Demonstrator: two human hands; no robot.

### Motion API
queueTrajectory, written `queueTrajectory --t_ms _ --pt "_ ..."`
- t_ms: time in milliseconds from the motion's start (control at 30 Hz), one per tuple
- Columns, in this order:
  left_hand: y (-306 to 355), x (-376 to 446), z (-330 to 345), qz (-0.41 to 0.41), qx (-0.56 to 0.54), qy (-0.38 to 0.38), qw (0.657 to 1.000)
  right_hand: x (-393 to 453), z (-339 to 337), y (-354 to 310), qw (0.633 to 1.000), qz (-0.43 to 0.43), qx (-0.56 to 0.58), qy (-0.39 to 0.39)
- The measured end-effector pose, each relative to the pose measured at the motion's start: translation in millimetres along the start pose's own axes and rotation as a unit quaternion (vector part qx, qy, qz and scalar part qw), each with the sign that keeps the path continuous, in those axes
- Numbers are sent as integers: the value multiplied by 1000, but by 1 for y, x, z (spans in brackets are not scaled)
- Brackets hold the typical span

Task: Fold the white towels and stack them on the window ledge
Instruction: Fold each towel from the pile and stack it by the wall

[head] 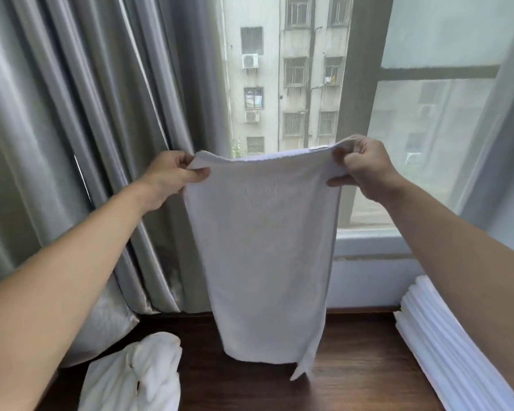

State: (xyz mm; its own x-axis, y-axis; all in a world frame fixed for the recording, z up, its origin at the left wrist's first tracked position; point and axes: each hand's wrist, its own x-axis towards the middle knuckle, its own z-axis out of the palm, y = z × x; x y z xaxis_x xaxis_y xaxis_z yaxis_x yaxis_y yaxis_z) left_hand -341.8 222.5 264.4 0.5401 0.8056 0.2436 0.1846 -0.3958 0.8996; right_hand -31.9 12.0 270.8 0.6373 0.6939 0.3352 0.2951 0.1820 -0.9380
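A white towel hangs lengthwise in front of the window, doubled over, its lower edge just above the dark wooden ledge. My left hand pinches its top left corner. My right hand pinches the top right corner at the same height. A stack of folded white towels lies on the ledge at the right. A crumpled heap of white towels lies at the lower left.
Grey curtains hang at the left, down to the ledge, with a silvery cushion beside them. The window pane and its white frame stand right behind the towel. Bare wood shows between the heap and the stack.
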Motion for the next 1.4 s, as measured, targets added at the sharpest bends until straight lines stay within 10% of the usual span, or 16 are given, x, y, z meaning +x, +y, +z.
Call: queueTrajectory --t_ms 733,1400 --pt "42 -114 25 132 -105 128 977 -70 -44 -23 999 -35 35 -5" --pt "-196 -363 57 -200 -4 -45 979 -384 -29 147 949 261 -136 -115"
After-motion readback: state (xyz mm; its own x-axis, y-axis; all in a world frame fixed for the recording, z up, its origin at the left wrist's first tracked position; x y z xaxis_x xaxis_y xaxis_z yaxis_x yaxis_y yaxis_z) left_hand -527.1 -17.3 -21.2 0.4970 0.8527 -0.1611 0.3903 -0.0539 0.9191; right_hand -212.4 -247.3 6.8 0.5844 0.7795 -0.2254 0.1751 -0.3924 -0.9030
